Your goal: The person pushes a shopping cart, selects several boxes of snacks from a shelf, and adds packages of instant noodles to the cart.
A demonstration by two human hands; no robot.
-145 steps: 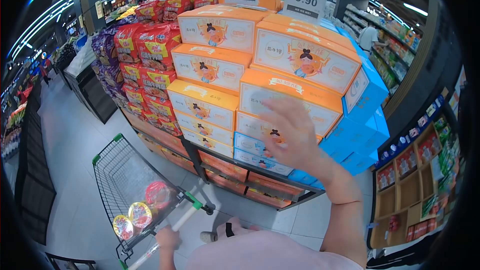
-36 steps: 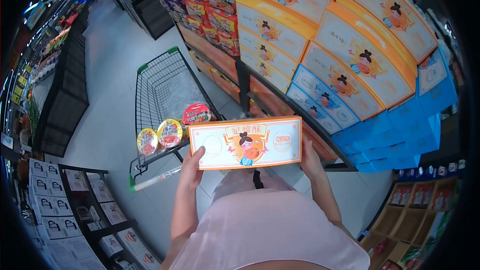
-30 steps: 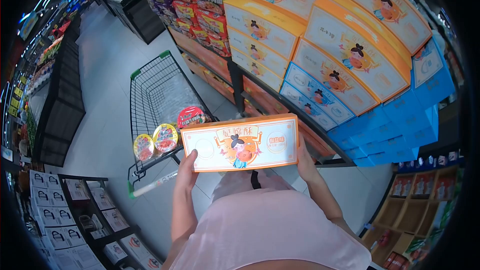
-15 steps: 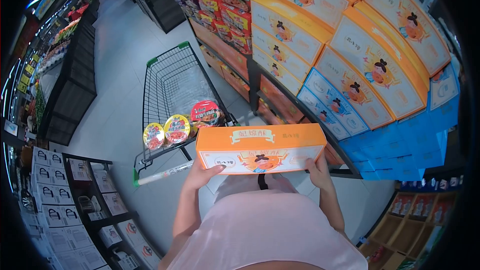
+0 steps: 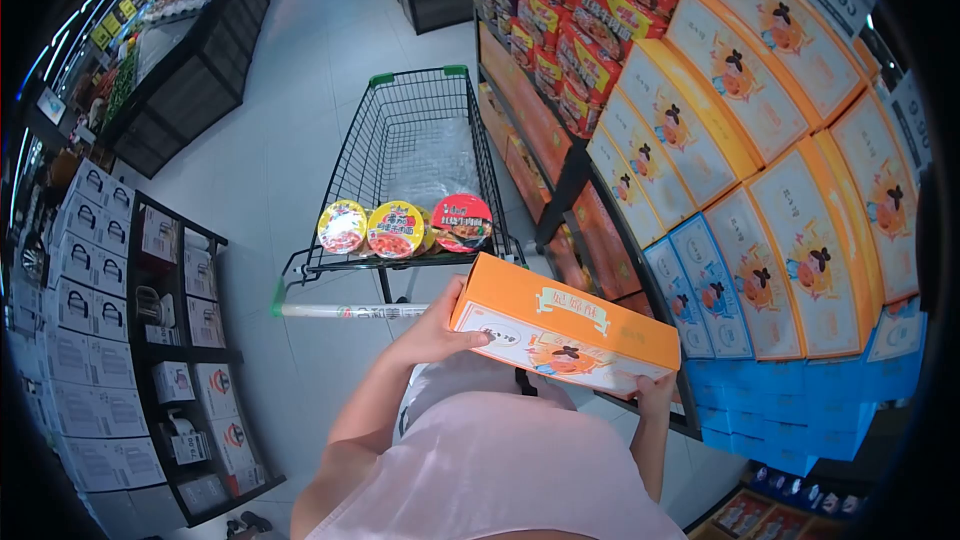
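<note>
Between my two hands is an orange and white gift box (image 5: 575, 328) with a cartoon figure on its front, tilted so its right end sits lower. My left hand (image 5: 445, 328) grips the left end, thumb on the white face. At the lower right corner, my right hand (image 5: 655, 392) holds the other end, with its fingers partly hidden behind the box. Just ahead stands a shopping cart (image 5: 375, 125) with a white handle bar. Inside it are instant noodle cups, a yellow one (image 5: 395, 230) and a red one (image 5: 462, 223) among them, plus clear plastic wrap (image 5: 430, 165).
Stacked orange gift boxes (image 5: 735, 70) and blue boxes (image 5: 790, 400) fill the right side. Red noodle packs (image 5: 610, 15) stand beyond them. To the left are a shelf of white boxes (image 5: 85, 340) and a dark produce stand (image 5: 200, 75). A tiled aisle (image 5: 310, 30) runs ahead.
The box has gone from level to tilted, its right end dropping, and shifted right in view with both hands. The view has turned, so cart and shelves appear further right.
</note>
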